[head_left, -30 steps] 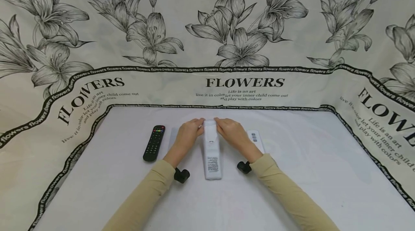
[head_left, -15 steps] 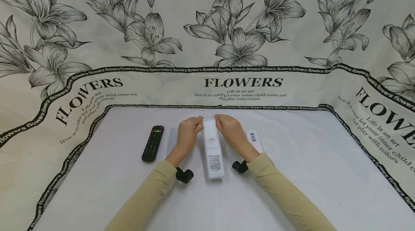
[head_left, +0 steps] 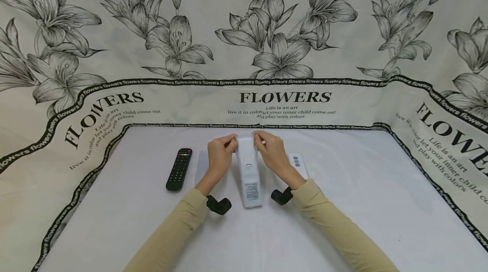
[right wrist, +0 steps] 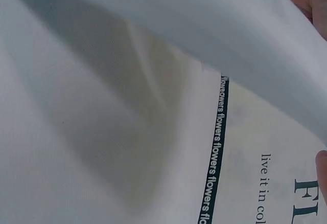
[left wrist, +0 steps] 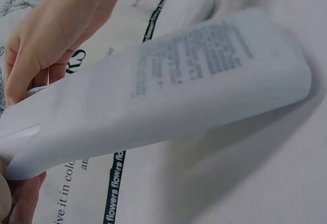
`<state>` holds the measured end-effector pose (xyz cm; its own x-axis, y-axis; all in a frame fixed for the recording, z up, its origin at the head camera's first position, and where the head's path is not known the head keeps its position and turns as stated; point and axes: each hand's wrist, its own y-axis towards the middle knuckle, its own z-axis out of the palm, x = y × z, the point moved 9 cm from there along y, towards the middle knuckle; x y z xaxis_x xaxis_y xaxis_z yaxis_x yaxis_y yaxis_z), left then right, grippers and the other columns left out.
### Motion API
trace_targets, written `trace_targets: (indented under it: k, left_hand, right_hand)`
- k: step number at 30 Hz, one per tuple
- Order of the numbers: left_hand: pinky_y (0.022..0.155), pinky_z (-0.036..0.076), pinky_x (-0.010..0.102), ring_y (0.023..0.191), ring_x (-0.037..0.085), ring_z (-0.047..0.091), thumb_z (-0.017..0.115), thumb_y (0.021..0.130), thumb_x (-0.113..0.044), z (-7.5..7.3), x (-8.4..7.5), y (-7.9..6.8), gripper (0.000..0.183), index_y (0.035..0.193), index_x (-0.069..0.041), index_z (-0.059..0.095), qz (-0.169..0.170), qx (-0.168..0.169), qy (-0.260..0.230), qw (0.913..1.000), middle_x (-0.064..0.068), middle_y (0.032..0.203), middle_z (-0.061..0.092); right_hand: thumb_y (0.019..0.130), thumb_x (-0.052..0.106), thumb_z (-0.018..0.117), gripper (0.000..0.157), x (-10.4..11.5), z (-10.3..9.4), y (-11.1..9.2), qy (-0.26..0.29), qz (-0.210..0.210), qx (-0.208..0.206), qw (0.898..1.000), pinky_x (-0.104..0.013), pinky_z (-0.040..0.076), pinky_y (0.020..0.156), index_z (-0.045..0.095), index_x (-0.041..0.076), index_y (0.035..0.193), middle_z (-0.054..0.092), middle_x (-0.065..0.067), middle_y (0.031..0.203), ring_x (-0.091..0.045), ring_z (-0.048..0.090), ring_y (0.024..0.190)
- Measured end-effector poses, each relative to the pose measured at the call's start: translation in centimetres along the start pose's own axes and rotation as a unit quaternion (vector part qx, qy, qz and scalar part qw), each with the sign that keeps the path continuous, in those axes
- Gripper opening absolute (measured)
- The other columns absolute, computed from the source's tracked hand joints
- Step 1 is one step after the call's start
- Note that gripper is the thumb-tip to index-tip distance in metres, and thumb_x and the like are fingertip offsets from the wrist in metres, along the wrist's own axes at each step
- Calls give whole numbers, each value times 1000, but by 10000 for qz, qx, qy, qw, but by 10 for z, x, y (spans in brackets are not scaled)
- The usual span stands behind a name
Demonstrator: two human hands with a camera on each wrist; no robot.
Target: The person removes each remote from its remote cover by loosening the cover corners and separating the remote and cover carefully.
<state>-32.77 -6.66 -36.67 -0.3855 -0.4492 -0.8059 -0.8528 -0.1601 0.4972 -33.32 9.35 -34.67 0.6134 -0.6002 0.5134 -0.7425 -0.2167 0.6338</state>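
A long white remote point(head_left: 249, 172) lies back-up at the middle of the table point(head_left: 362, 204), its far end lifted off the cloth and its near end, with the printed label, resting down. The left hand point(head_left: 220, 158) and the right hand point(head_left: 271, 153) pinch that raised far end from either side, fingers curled onto it. A black remote point(head_left: 179, 169) lies well to the left, a flat white piece point(head_left: 201, 165) just beside the left hand, and a second white remote point(head_left: 298, 164) just behind the right wrist.

keypad remote point(head_left: 179, 169) left, long remote point(head_left: 249, 173) centre, small remote point(head_left: 297, 164) right
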Motion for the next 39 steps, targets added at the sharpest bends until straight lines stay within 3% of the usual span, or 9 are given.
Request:
trace_targets:
  k: [7, 13, 25, 31, 39]
  left_hand:
    - [61, 57, 22, 73, 24, 71, 58, 88, 1, 1, 1, 1, 20, 100, 2, 74, -414, 145, -455, 9980, 18, 90, 74]
    - [64, 57, 23, 75, 25, 71, 58, 90, 0, 1, -1, 4, 20, 103, 4, 72, -433, 226, -663, 9966, 20, 93, 73]
    - [65, 58, 24, 74, 24, 69, 56, 88, 2, 0, -4, 11, 21, 103, 7, 71, -453, 441, -773, 9950, 21, 93, 73]
    - [67, 58, 25, 78, 27, 69, 56, 89, 2, 3, -2, 13, 22, 106, 8, 69, -509, 612, -915, 9926, 23, 96, 72]
    - [68, 57, 24, 77, 20, 67, 54, 94, -2, 5, -2, 13, 21, 106, 7, 68, -501, 909, -1024, 9893, 22, 98, 71]
  right_hand:
    - [97, 9, 50, 23, -1, -3, 3, 424, 248, -25, 9988, -23, 54, 56, 69, -1, 105, 72, -17, 93, -23, 68, 69]
    - [99, 10, 47, 27, -5, -2, 6, 1052, 706, 161, 9918, -29, 58, 63, 66, -5, 112, 71, -21, 98, -27, 69, 79]
    - [100, 11, 47, 28, -7, 0, 8, 1461, 1102, 385, 9824, -47, 57, 72, 64, -5, 115, 70, -23, 104, -30, 68, 85]
    - [100, 12, 47, 29, -10, 1, 7, 1695, 1280, 509, 9759, -45, 57, 74, 64, -5, 116, 69, -23, 107, -31, 67, 88]
    - [101, 9, 45, 30, -1, -2, 6, 1765, 1426, 754, 9710, -41, 57, 78, 59, -10, 120, 65, -27, 113, -35, 65, 93]
